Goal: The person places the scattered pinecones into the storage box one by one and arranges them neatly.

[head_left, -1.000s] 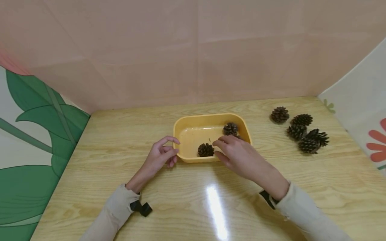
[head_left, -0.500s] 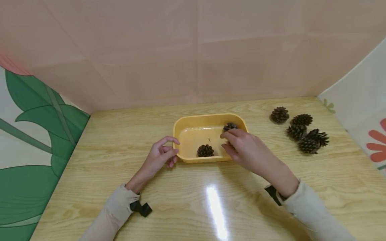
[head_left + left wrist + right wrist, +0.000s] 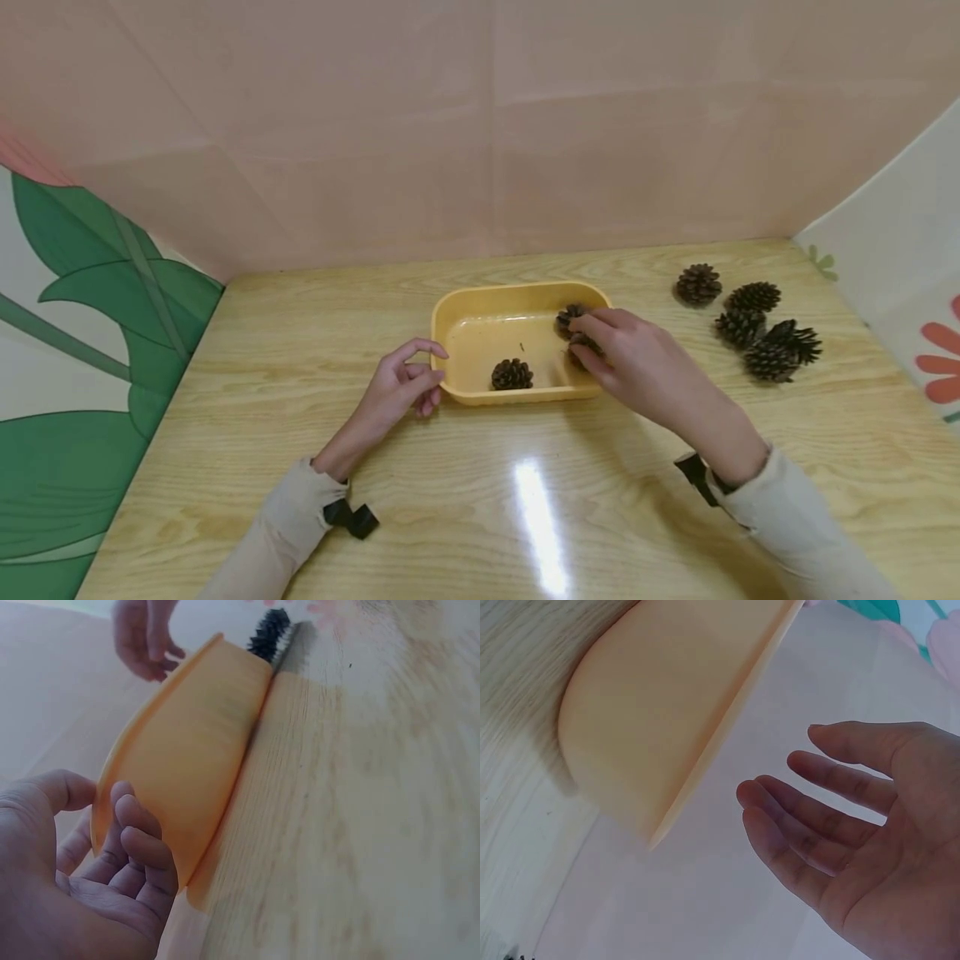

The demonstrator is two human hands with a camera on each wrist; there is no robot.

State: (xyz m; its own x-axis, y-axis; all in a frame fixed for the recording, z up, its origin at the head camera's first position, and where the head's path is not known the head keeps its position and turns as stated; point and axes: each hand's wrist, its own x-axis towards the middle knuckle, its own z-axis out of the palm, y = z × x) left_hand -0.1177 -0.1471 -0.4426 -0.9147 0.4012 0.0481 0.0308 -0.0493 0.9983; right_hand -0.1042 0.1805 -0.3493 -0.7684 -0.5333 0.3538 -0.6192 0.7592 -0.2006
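Observation:
A yellow plastic tub stands on the wooden table. My left hand holds the tub's left end, thumb and forefinger at the rim, the other fingers loosely curled outside. Over the right end is my right hand, fingers relaxed and nothing held, as the right wrist view shows. Inside the tub, one pine cone lies by the front wall. A second pine cone sits at the back right, and another pine cone is partly hidden behind my right fingers.
Several pine cones lie on the table to the right: a lone pine cone and a cluster with a spiky pine cone. A pink sheet hangs behind the table. A tiny dark scrap lies in the tub.
My right hand has moved right, from near the front pine cone to the tub's right end, uncovering more of the tub floor. My left hand has stayed at the rim.

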